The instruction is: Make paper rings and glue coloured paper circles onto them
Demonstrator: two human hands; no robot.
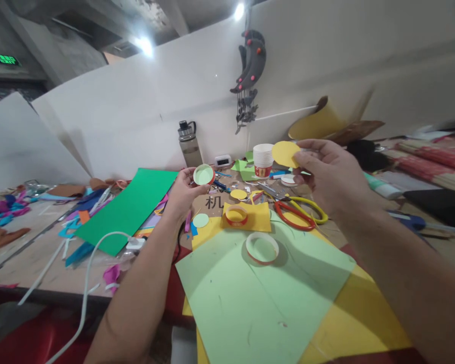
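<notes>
Left hand: fingers gripping a cup ring, pale green disc across its opening. Right hand: fingers pinching a yellow disc, raised, right of stacked paper cups. Another ring lies nearer, on a light green sheet.

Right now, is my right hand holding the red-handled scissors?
No, your right hand holds a yellow disc between thumb and fingers, while the red-handled scissors lie apart from it.

moon ornament, hanging | bottle, upright | exit sign, lit
</notes>
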